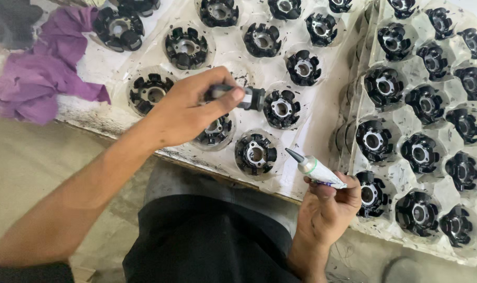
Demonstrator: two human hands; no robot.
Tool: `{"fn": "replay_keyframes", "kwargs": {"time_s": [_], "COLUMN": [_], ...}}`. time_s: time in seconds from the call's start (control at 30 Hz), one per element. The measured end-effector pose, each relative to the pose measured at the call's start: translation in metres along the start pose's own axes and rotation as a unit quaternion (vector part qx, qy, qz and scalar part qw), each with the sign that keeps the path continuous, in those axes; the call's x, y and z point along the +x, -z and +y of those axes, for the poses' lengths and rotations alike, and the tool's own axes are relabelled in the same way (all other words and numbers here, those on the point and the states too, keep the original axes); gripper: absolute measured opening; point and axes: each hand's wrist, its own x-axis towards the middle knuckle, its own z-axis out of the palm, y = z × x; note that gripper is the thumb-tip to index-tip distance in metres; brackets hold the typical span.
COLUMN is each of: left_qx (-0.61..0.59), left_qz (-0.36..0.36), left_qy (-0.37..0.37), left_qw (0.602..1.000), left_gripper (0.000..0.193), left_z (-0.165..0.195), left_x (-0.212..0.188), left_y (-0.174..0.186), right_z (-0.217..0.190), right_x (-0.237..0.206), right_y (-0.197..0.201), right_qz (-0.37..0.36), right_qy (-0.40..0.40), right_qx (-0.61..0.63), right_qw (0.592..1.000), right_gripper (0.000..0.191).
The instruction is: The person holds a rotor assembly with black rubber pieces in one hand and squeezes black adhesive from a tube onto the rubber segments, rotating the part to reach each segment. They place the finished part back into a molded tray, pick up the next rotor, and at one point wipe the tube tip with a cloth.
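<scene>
Black, grimy metal is what my left hand point(189, 112) pinches: a small dark cylindrical part point(249, 98) held over the near row of black toothed stator cores point(256, 153) in their clear plastic tray point(322, 131) on the worktop. It looks stiff, dense and greasy, so I judge a firm fingertip grip at its middle safest. My right hand point(327, 207), well apart, is closed around a soft white squeeze tube with a grey nozzle point(314, 169); gripped low, it should yield easily.
</scene>
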Motion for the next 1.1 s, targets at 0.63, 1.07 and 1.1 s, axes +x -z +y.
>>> {"fn": "replay_keyframes", "kwargs": {"time_s": [0.63, 1.07, 1.1], "left_qx": [-0.594, -0.398, -0.400], "left_qz": [0.151, 0.150, 0.143], "left_qy": [-0.220, -0.293, -0.291], "left_qw": [0.759, 0.856, 0.857], "left_gripper": [0.073, 0.049, 0.048], "left_z": [0.011, 0.023, 0.025], "left_x": [-0.046, -0.062, -0.063], "left_y": [-0.044, -0.078, -0.078], "right_z": [0.009, -0.037, -0.032], "right_x": [-0.010, -0.036, -0.034], "right_y": [-0.035, -0.069, -0.069], "right_qz": [-0.072, -0.170, -0.162], "right_qy": [0.095, 0.255, 0.269], "right_qx": [-0.057, -0.382, -0.377], "right_qw": [0.991, 0.872, 0.872], "right_gripper": [0.028, 0.036, 0.035]}}
